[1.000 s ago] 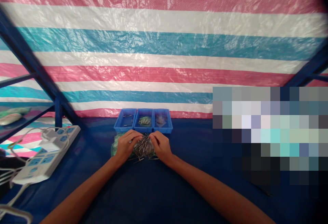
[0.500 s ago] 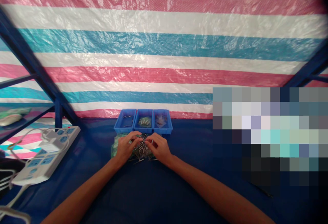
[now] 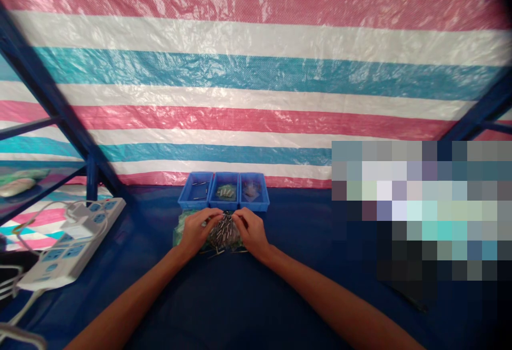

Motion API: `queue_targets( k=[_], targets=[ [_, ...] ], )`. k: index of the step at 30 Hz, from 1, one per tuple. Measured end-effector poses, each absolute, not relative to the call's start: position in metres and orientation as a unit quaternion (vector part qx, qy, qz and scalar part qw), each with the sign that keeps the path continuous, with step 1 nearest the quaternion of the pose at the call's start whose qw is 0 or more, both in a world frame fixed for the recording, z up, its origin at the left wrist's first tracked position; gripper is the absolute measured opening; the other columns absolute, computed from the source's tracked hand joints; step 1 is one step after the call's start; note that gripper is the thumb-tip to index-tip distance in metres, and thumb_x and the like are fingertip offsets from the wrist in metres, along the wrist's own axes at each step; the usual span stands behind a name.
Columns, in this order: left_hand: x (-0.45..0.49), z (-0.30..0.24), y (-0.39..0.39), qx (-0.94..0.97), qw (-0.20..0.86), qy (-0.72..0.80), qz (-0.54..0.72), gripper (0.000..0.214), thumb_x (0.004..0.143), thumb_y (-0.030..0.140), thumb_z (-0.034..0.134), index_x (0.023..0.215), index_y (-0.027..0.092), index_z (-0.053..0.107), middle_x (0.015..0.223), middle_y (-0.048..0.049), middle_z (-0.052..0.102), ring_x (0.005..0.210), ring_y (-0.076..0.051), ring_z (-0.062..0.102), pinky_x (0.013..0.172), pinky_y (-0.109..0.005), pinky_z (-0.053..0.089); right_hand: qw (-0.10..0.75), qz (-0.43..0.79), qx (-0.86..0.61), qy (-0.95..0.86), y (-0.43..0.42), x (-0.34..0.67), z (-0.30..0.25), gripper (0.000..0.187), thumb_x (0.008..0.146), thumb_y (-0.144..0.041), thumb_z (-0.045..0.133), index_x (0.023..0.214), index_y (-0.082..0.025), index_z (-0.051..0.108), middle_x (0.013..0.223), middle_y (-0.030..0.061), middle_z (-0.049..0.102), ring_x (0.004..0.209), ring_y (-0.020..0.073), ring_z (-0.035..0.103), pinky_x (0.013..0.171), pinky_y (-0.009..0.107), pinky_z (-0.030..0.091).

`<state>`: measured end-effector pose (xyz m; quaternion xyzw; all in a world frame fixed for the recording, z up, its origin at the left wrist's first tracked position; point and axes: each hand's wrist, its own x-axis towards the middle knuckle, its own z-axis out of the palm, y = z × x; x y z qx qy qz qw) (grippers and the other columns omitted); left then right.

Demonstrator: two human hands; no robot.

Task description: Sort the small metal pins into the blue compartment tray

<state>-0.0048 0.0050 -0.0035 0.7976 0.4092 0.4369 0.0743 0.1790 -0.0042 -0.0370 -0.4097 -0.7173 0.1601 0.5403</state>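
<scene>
Blue table (image 3: 224,299), metal rods (image 3: 224,231) between facing fingers (image 3: 211,213)

Striped tarp wall (image 3: 256,118) (glossy).

Low forward travel is obstructed by three blue bins (image 3: 224,205) behind the metal pins (image 3: 224,231); clearance exists above their rims, up to the striped sheet (image 3: 224,120). Lateral lanes run outboard of the left hand (image 3: 198,228), bounded by the power strip (image 3: 69,260), and the right hand (image 3: 253,231). Near-side access: tabletop (image 3: 224,302) between the forearms.
</scene>
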Motion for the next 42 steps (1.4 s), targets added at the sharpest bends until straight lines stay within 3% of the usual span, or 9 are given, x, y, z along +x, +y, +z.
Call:
queue_targets(
  k=[6, 13, 15, 20, 24, 29, 37, 42],
  targets=[
    [-0.007, -0.008, 0.007, 0.81, 0.042, 0.416, 0.41, 0.022, 0.09, 0.034, 0.051, 0.087, 0.022, 0.07, 0.082, -0.0005, 0.073, 0.075, -0.015, 0.069, 0.074, -0.024, 0.053, 0.546, 0.16, -0.401, -0.718, -0.006, 0.179, -0.037, 0.022, 0.091, -0.036, 0.05, 0.088, -0.018, 0.063, 0.072, 0.002, 0.059, 0.06, 0.0134, 0.051, 0.061, 0.025, 0.041],
    [-0.023, 0.003, 0.022, 0.769, -0.076, 0.433, 0.464, 0.021, 0.089, 0.032, 0.055, 0.08, 0.019, 0.069, 0.076, -0.0026, 0.072, 0.069, -0.015, 0.067, 0.072, -0.023, 0.05, 0.544, 0.151, -0.409, -0.717, -0.006, 0.179, -0.036, 0.026, 0.095, -0.029, 0.041, 0.083, -0.018, 0.061, 0.071, 0.0026, 0.056, 0.065, 0.0147, 0.051, 0.064, 0.027, 0.039],
    [-0.032, 0.01, 0.033, 0.729, -0.129, 0.456, 0.495, 0.018, 0.088, 0.03, 0.056, 0.085, 0.018, 0.069, 0.079, -0.0039, 0.072, 0.068, -0.014, 0.065, 0.071, -0.024, 0.049, 0.541, 0.149, -0.406, -0.721, -0.006, 0.179, -0.036, 0.025, 0.095, -0.028, 0.042, 0.082, -0.018, 0.061, 0.07, 0.0025, 0.056, 0.065, 0.0147, 0.051, 0.064, 0.027, 0.04],
    [-0.045, 0.014, 0.053, 0.758, -0.198, 0.475, 0.401, 0.024, 0.088, 0.029, 0.055, 0.11, 0.02, 0.062, 0.104, -0.0079, 0.067, 0.097, -0.021, 0.062, 0.085, -0.029, 0.048, 0.534, 0.138, -0.407, -0.728, -0.005, 0.178, -0.038, 0.024, 0.093, -0.026, 0.045, 0.083, -0.017, 0.064, 0.072, 0.0031, 0.059, 0.067, 0.0145, 0.054, 0.066, 0.026, 0.042],
    [-0.045, 0.005, 0.05, 0.812, -0.185, 0.425, 0.356, 0.021, 0.09, 0.025, 0.051, 0.107, 0.019, 0.062, 0.103, -0.0084, 0.064, 0.099, -0.021, 0.06, 0.091, -0.033, 0.047, 0.526, 0.122, -0.439, -0.718, -0.002, 0.177, -0.041, 0.018, 0.089, -0.021, 0.05, 0.087, -0.019, 0.068, 0.081, 0.0039, 0.063, 0.074, 0.0151, 0.058, 0.071, 0.025, 0.044],
    [-0.04, 0.004, 0.037, 0.884, -0.118, 0.355, 0.279, 0.016, 0.089, 0.02, 0.049, 0.096, 0.019, 0.064, 0.093, -0.0055, 0.066, 0.089, -0.017, 0.062, 0.083, -0.029, 0.05, 0.51, 0.103, -0.478, -0.708, 0.001, 0.177, -0.043, 0.015, 0.083, -0.015, 0.056, 0.088, -0.019, 0.069, 0.084, 0.0041, 0.063, 0.081, 0.0172, 0.059, 0.077, 0.027, 0.045],
    [-0.048, 0.003, 0.04, 0.895, -0.095, 0.407, 0.157, 0.022, 0.083, 0.022, 0.051, 0.101, 0.022, 0.065, 0.098, -0.0042, 0.068, 0.087, -0.02, 0.066, 0.073, -0.028, 0.052, 0.521, 0.106, -0.46, -0.711, 0.0, 0.177, -0.042, 0.016, 0.083, -0.013, 0.053, 0.085, -0.02, 0.067, 0.081, 0.0034, 0.062, 0.079, 0.0167, 0.058, 0.075, 0.027, 0.045],
    [-0.053, 0.0, 0.044, 0.902, -0.066, 0.408, 0.128, 0.021, 0.086, 0.026, 0.051, 0.101, 0.023, 0.065, 0.098, -0.003, 0.07, 0.089, -0.02, 0.066, 0.076, -0.028, 0.05, 0.523, 0.112, -0.449, -0.716, 0.0, 0.177, -0.042, 0.016, 0.083, -0.012, 0.053, 0.085, -0.019, 0.067, 0.08, 0.0033, 0.062, 0.078, 0.0166, 0.058, 0.075, 0.027, 0.045]
  ],
)
